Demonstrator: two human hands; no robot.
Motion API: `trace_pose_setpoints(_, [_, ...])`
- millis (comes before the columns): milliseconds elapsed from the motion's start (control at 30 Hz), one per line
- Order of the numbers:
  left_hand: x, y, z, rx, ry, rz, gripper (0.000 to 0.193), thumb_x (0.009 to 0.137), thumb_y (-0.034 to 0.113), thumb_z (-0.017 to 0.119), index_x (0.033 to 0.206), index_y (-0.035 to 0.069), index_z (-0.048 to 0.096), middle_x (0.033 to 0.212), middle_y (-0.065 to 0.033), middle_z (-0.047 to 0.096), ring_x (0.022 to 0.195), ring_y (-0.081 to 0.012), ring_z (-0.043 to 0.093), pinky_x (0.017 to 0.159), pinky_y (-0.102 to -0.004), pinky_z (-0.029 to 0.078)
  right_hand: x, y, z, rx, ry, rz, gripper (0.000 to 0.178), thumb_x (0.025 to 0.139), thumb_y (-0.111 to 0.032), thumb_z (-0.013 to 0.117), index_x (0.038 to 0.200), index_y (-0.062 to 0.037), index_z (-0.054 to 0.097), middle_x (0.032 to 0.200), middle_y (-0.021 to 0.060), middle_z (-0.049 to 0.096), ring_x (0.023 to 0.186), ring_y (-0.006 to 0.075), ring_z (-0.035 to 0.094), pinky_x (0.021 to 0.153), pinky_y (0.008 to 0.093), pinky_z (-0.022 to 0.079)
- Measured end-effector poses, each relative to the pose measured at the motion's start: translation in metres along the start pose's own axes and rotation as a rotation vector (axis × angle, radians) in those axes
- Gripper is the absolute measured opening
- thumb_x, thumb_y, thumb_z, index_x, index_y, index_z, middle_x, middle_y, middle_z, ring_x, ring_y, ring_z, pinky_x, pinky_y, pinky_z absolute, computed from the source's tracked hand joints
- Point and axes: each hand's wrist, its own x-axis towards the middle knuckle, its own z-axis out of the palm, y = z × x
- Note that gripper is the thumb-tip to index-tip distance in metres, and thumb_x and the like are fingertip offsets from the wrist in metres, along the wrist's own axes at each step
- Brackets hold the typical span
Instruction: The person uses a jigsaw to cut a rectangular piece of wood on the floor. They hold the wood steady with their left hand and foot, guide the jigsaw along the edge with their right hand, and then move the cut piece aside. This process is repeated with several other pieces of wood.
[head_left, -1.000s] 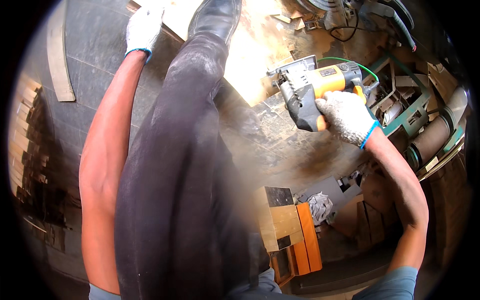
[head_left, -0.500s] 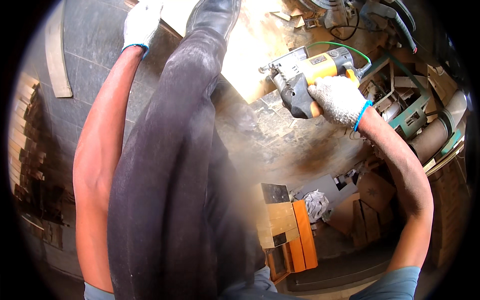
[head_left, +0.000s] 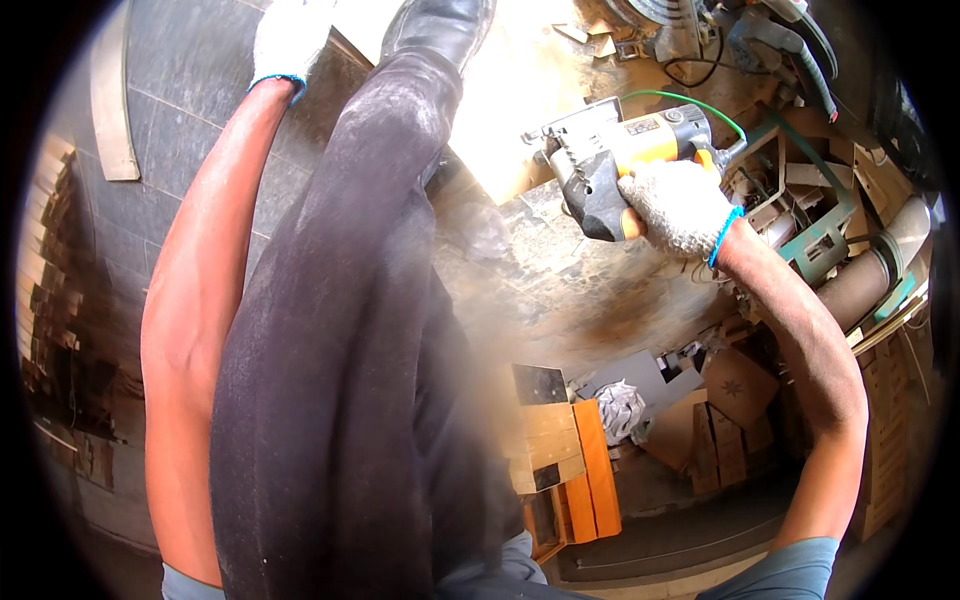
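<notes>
My right hand (head_left: 680, 208), in a white knitted glove with a blue cuff, is closed around the handle of a yellow-and-black corded power saw (head_left: 648, 138). The saw's metal base plate (head_left: 575, 120) lies over the edge of a pale, brightly lit board (head_left: 505, 125); its blade cannot be made out. At the top left, my left hand (head_left: 290, 40), gloved the same way, rests by the far left edge of that board. Its fingers run out of the picture. My shoe (head_left: 437, 32) is on the board, between the hands.
A green cord (head_left: 690, 98) runs from the saw's rear. Other power tools (head_left: 785, 50) and wood scraps are at the upper right, near a green metal frame (head_left: 815, 250). Cardboard (head_left: 740, 385) and an orange piece (head_left: 597, 470) lie lower right. Stacked wood (head_left: 45, 260) stands far left.
The view has shifted slightly. My left hand sits a little higher in the picture, while the right hand and saw keep nearly the same place.
</notes>
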Motion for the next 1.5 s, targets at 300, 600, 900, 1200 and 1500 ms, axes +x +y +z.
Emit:
trace_pose_setpoints(300, [0.007,0.014,0.008,-0.008,-0.005,-0.007,0.035,0.101,0.038,0.061,0.106,0.004,0.072,0.083,-0.0076,0.071,0.076,-0.0182,0.067,0.074,-0.0350,0.053,0.003,0.004,0.000,0.014,-0.089,0.024,0.011,0.085,-0.014,0.069,0.091,-0.0049,0.070,0.089,0.0160,0.070,0.086,0.0343,0.071,0.074,0.0449,0.057])
trace_pose_setpoints(600, [0.021,0.025,0.020,-0.016,-0.025,-0.022,0.035,0.101,0.037,0.061,0.106,0.004,0.072,0.082,-0.0069,0.071,0.075,-0.0171,0.067,0.073,-0.0343,0.053,-0.002,-0.001,-0.007,0.063,-0.061,0.041,0.013,0.084,-0.014,0.069,0.095,-0.0062,0.069,0.095,0.0147,0.070,0.089,0.0330,0.072,0.076,0.0452,0.057])
trace_pose_setpoints(900, [0.032,0.038,0.014,-0.003,-0.025,-0.022,0.035,0.102,0.037,0.061,0.106,0.004,0.072,0.081,-0.0062,0.071,0.073,-0.0160,0.066,0.072,-0.0336,0.053,-0.003,0.003,0.001,0.066,-0.040,0.036,0.013,0.085,-0.013,0.066,0.095,-0.0068,0.067,0.092,0.0143,0.070,0.087,0.0331,0.072,0.073,0.0453,0.057])
trace_pose_setpoints(1200, [0.042,0.040,0.014,0.016,-0.040,-0.045,0.034,0.102,0.037,0.061,0.105,0.004,0.072,0.080,-0.0056,0.071,0.072,-0.0150,0.066,0.070,-0.0329,0.053,0.002,0.007,0.019,0.206,0.123,0.104,0.016,0.084,-0.016,0.068,0.097,-0.0066,0.064,0.090,0.0135,0.068,0.083,0.0335,0.070,0.071,0.0449,0.056])
trace_pose_setpoints(1500, [0.034,0.046,0.018,0.004,-0.057,-0.010,0.034,0.102,0.037,0.061,0.105,0.004,0.072,0.079,-0.0049,0.070,0.071,-0.0139,0.065,0.069,-0.0321,0.053,-0.004,-0.017,0.081,0.422,0.315,0.293,0.021,0.084,-0.017,0.069,0.102,-0.0058,0.068,0.093,0.0183,0.071,0.090,0.0377,0.070,0.076,0.0445,0.057])
